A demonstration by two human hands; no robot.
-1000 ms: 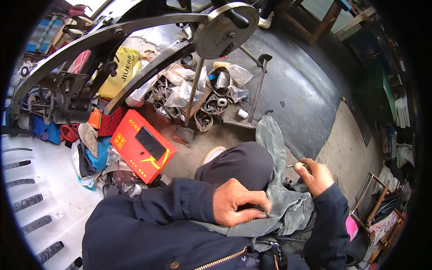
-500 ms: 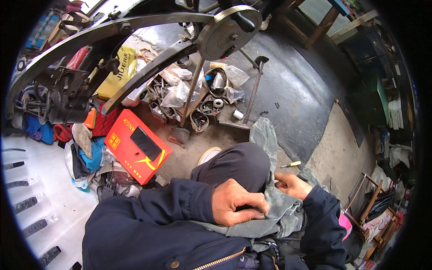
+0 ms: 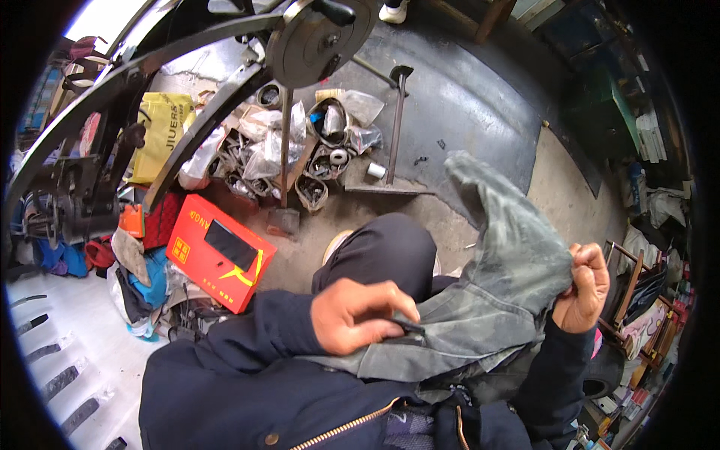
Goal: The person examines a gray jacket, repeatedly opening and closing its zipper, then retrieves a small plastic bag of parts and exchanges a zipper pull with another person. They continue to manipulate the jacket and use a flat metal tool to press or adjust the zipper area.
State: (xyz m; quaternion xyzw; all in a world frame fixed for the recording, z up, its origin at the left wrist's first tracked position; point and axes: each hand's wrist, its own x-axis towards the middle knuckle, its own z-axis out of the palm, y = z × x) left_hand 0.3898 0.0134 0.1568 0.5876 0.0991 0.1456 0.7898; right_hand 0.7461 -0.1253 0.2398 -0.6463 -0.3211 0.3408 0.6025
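A faded grey-green cloth [image 3: 487, 300], perhaps a garment or apron, lies over my lap. Its far end rises in a fold beside my bent knee. My right hand [image 3: 585, 289] pinches the cloth's right edge and holds it up. Over the cloth's left part, my left hand [image 3: 364, 315] is closed, with a small slim black piece [image 3: 406, 325] between thumb and fingers. I cannot make out what this piece is, or whether it is fixed to the cloth.
A hand-cranked machine with a metal wheel [image 3: 311, 41] stands ahead on the left. Below it lies a red box [image 3: 214, 281] with a black phone [image 3: 231, 245] on top. Several bags of small parts [image 3: 330, 165] sit on the floor beyond. Wooden frames [image 3: 634, 289] lean at right.
My right hand has moved right and up, lifting the cloth into a raised fold. My left hand has shifted slightly left, and the black piece now shows. The yellow-handled tool on the floor is hidden.
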